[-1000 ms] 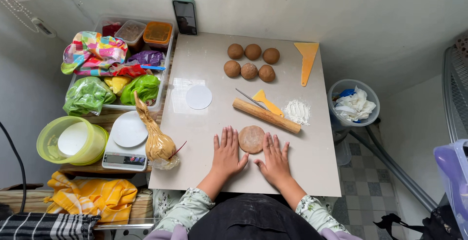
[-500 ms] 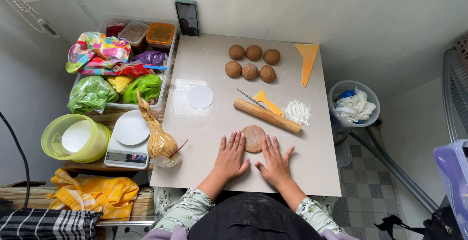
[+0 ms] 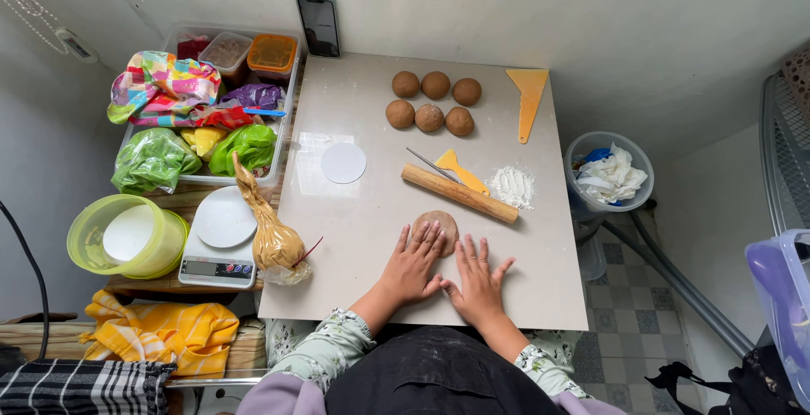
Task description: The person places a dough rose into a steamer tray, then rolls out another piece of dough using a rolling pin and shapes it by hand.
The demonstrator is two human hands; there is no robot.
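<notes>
A flattened brown dough disc (image 3: 440, 223) lies on the pale tabletop (image 3: 363, 120) near the front edge. My left hand (image 3: 413, 265) rests flat with its fingertips on the disc's near edge. My right hand (image 3: 479, 280) lies flat on the table just right of it, fingers spread, touching the left thumb. Just beyond the disc lies a wooden rolling pin (image 3: 460, 193), slanted. Several brown dough balls (image 3: 433, 102) sit in two rows at the back.
A yellow scraper (image 3: 461, 170), a small flour pile (image 3: 512, 185), a yellow triangular scraper (image 3: 530, 99), a white round disc (image 3: 343, 163) and a phone (image 3: 318, 24) are on the table. Left: a tied bag of brown filling (image 3: 272, 238), scale (image 3: 215, 242), green bowl (image 3: 126, 234), bin of bags (image 3: 198, 120). Right: a bucket (image 3: 609, 170).
Both hands have slid back toward me off the dough disc, which they flanked earlier; now only the left fingertips touch it. The view shifted slightly.
</notes>
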